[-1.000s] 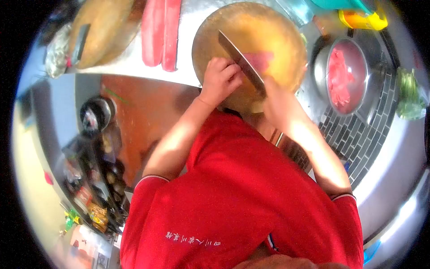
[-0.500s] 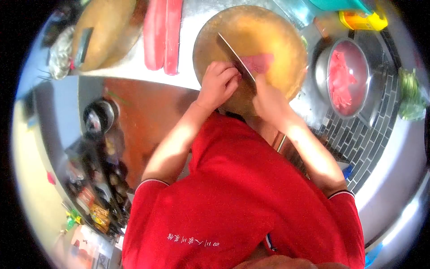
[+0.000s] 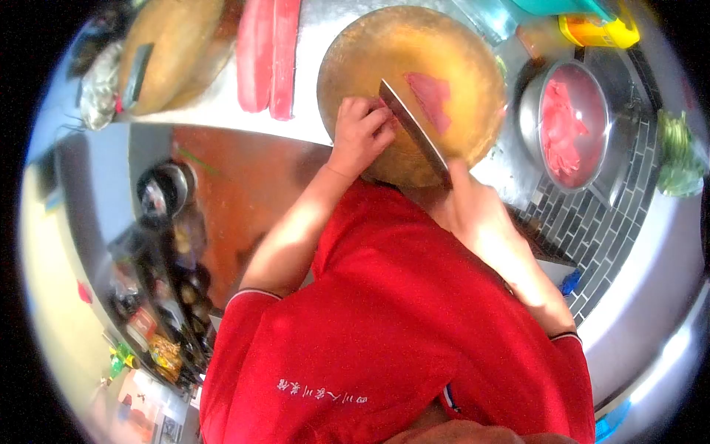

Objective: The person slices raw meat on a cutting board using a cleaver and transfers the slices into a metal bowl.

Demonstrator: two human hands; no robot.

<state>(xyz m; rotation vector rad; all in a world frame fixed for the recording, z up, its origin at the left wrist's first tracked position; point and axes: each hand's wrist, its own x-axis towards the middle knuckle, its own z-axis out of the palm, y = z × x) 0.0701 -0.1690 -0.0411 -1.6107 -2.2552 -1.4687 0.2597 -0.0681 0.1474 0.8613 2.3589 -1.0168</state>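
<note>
On the round wooden board (image 3: 355, 52) a long knife (image 3: 416, 133) lies slanted, its handle in my right hand (image 3: 473, 203). My left hand (image 3: 361, 137) has its fingers curled at the left side of the blade, on a reddish piece of meat mostly hidden under the fingertips. A thin slice of dark pink meat (image 3: 433, 100) rests flat on the board to the right of the blade, apart from it.
Two long pink strips (image 3: 255, 59) lie on the metal counter (image 3: 314, 29) at the upper left, beside another round board (image 3: 166, 44). At the right stands a metal bowl (image 3: 529, 122) of pink slices (image 3: 562, 129); a yellow container (image 3: 603, 33) is behind it.
My right hand has drawn the knife toward my body and rightward. The slice right of the blade now lies separate and turned. My left hand has barely moved.
</note>
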